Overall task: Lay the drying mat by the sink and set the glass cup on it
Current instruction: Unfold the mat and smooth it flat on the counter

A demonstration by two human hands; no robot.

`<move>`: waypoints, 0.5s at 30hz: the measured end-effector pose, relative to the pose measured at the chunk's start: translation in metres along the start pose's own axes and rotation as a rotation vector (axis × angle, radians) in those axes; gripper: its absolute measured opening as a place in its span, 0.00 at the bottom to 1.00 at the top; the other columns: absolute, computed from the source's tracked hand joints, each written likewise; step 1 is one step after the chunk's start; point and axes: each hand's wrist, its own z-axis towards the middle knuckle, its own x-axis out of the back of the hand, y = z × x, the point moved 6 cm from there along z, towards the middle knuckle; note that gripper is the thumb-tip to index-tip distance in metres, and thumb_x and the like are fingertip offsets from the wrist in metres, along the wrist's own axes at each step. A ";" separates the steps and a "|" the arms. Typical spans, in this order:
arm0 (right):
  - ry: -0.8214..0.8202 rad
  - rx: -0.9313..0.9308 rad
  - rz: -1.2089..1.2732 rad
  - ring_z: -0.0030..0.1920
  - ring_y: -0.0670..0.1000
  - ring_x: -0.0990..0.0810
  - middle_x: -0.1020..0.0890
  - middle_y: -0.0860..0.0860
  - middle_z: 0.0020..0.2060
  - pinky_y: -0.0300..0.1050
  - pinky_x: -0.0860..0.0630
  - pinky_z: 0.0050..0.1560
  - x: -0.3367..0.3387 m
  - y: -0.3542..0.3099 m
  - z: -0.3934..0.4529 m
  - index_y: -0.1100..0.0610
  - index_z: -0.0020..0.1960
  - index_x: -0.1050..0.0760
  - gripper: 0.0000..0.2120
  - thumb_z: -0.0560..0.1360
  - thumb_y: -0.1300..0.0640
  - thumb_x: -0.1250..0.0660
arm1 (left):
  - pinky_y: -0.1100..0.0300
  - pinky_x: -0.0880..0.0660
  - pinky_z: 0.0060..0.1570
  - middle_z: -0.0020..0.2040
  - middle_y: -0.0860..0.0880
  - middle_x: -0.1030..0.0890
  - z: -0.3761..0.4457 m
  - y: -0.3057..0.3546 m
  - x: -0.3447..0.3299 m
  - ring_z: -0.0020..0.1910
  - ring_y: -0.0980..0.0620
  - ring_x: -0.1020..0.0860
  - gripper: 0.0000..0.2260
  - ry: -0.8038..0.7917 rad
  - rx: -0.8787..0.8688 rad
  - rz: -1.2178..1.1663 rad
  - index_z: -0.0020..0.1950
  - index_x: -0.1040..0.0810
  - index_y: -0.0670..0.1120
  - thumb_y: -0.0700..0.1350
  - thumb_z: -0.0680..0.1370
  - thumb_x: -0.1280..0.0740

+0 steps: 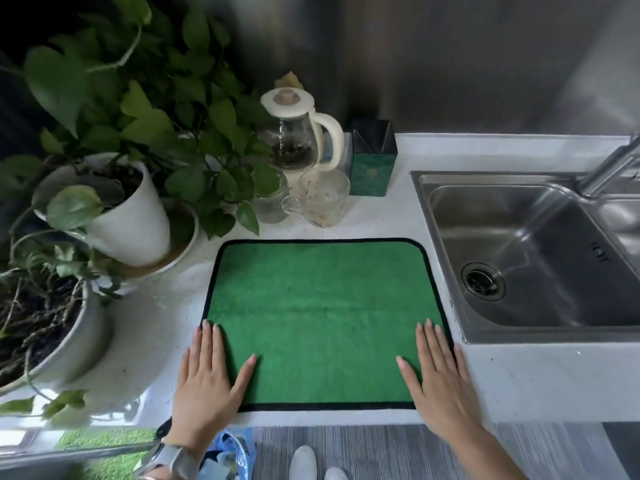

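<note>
Both hands flat, fingers spread, holding nothing: left hand and right hand press mat near corners. Mat lies just left of sink. Cup stands behind mat. I'd smooth outward, then lift cup by handle.

Both arms bare, no sleeves in view. Left grip: watch on the wrist, pale grey-silver band with a rounded case, just below the desk front edge. Thin bracelet next to it, partly cut off by the frame. Right grip: no rings or watch, nails short and unpainted. Feet below the desk edge: white shoes, rounded toes, one more cropped than the other.
</note>
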 end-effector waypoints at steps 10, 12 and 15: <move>0.020 0.154 0.050 0.68 0.48 0.78 0.77 0.48 0.68 0.46 0.80 0.64 0.014 -0.058 0.024 0.49 0.68 0.78 0.33 0.68 0.34 0.79 | 0.55 0.70 0.70 0.72 0.49 0.73 0.014 0.064 0.002 0.69 0.52 0.75 0.30 0.024 -0.291 -0.001 0.68 0.74 0.50 0.64 0.74 0.68; 0.025 0.219 0.060 0.69 0.48 0.77 0.74 0.47 0.70 0.48 0.77 0.66 0.015 -0.084 0.039 0.48 0.70 0.75 0.32 0.69 0.36 0.78 | 0.55 0.70 0.69 0.73 0.51 0.69 0.023 0.095 -0.001 0.69 0.53 0.74 0.26 0.038 -0.381 -0.030 0.69 0.71 0.53 0.60 0.77 0.63; 0.036 0.263 0.017 0.70 0.49 0.74 0.69 0.45 0.72 0.48 0.73 0.68 0.012 -0.100 0.051 0.46 0.70 0.71 0.29 0.72 0.38 0.75 | 0.56 0.69 0.70 0.74 0.55 0.64 0.032 0.113 -0.004 0.71 0.54 0.70 0.25 0.067 -0.426 -0.006 0.69 0.68 0.53 0.59 0.79 0.59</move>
